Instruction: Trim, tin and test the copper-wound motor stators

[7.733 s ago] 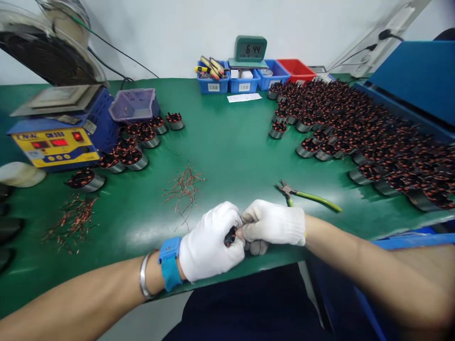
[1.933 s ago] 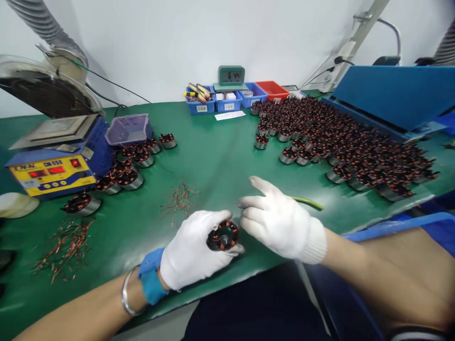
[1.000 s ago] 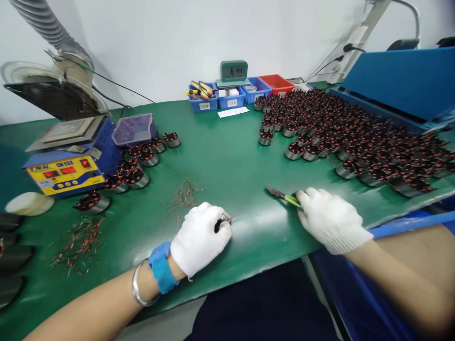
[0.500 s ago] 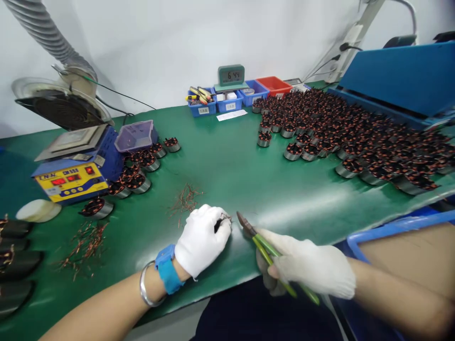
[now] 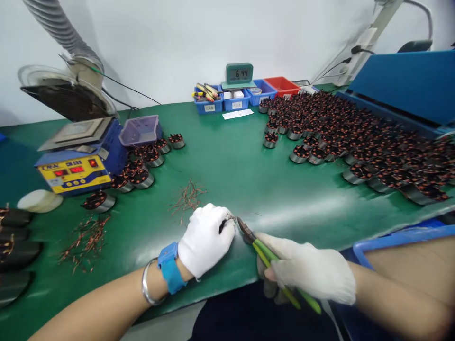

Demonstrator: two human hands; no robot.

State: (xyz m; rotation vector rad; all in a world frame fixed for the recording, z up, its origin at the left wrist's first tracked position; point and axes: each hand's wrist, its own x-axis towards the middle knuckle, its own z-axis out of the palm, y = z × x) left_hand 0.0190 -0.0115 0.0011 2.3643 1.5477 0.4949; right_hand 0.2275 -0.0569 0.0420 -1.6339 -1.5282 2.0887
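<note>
My left hand (image 5: 206, 240), in a white glove, rests low over the front of the green table. Its thumb and fingers are pinched together around something small and greyish, mostly hidden, that I cannot make out. Just right of those fingertips is the dark jaw of a pair of cutting pliers (image 5: 263, 251) with green handles. My right hand (image 5: 302, 267), also gloved, is wrapped around these handles, the jaws pointing up and left. Behind my left hand lies a loose pile of thin copper wire bits (image 5: 188, 196).
Many wire-wound metal rings (image 5: 320, 142) crowd the right side. More rings (image 5: 142, 177) stand beside a blue and yellow heating unit (image 5: 74, 175) at left, near another heap of wire clippings (image 5: 85, 241). Small blue bins (image 5: 209, 107) and a clock (image 5: 239, 73) line the wall.
The gap between the plier tips and my left fingertips has narrowed slightly. The whole view has shifted a little; both hands keep their grip.
</note>
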